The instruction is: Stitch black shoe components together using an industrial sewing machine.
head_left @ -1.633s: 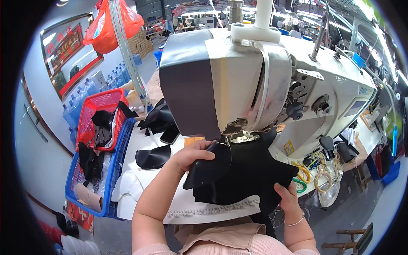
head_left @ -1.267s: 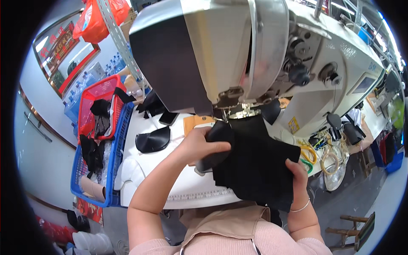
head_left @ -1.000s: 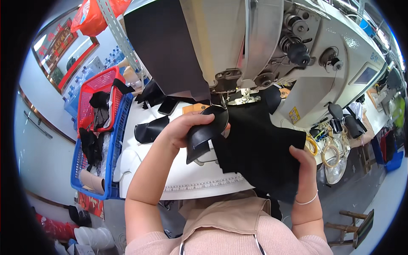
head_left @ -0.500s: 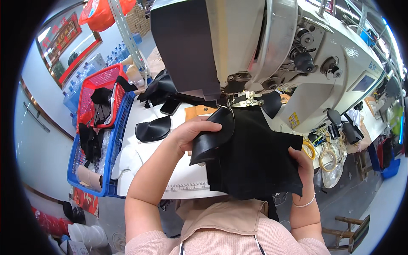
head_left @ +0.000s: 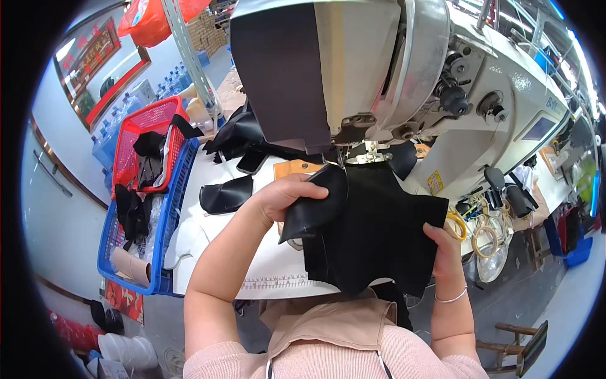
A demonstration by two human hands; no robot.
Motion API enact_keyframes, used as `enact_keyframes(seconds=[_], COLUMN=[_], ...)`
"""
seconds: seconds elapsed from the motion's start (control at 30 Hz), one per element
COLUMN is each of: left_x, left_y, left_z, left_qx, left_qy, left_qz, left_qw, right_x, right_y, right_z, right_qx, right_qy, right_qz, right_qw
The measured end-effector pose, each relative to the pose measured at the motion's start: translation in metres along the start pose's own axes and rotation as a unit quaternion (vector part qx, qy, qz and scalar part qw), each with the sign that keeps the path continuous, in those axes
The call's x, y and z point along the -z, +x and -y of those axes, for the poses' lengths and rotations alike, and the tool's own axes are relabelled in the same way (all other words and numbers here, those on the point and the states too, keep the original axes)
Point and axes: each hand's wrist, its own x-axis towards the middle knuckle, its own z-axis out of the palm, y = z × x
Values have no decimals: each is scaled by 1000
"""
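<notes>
A large black fabric or leather piece point(head_left: 382, 234) lies under the sewing machine point(head_left: 416, 69) and hangs over the table's front edge. Its shiny side shows in a curved black leather flap point(head_left: 315, 211) folded up at the left. My left hand point(head_left: 291, 196) is closed on that flap, thumb on top, fingers hidden behind it. My right hand point(head_left: 442, 247) pinches the piece's right edge, its thumb in front and the fingers behind. The presser foot point(head_left: 341, 151) is just at the piece's far edge; whether the needle is in it, I cannot tell.
Left of the machine lie a loose black leather piece point(head_left: 226, 194), a phone point(head_left: 252, 162) and a tan leather piece point(head_left: 295, 167). A red basket point(head_left: 129, 155) sits on a blue crate point(head_left: 107, 240) by the table's left edge. Yellow rings point(head_left: 485, 241) hang at the right.
The black piece's lower right corner has moved slightly down and left with my right hand. My left hand keeps its hold on the flap, almost unmoved.
</notes>
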Motion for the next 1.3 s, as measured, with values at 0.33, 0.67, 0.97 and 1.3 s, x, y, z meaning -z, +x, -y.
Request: enact_keyframes(seconds=[0.33,0.67,0.97,1.3], left_x=[-3,-1,-15,-1], left_y=[-5,3,-2,9], left_z=[-1,-12,-18,-16], left_qx=[1,-27,-74,-28], left_qy=[29,14,48,-69], left_qz=[-4,-12,-87,-59], left_qw=[1000,999,992,996], right_x=[-8,-14,-6,-6], right_y=[-5,21,67,100], right_z=[4,19,45,57], right_qx=[21,15,-26,-111], right_qy=[-23,-20,-59,11], right_qz=[-2,26,32,50], right_qw=[1000,999,997,992])
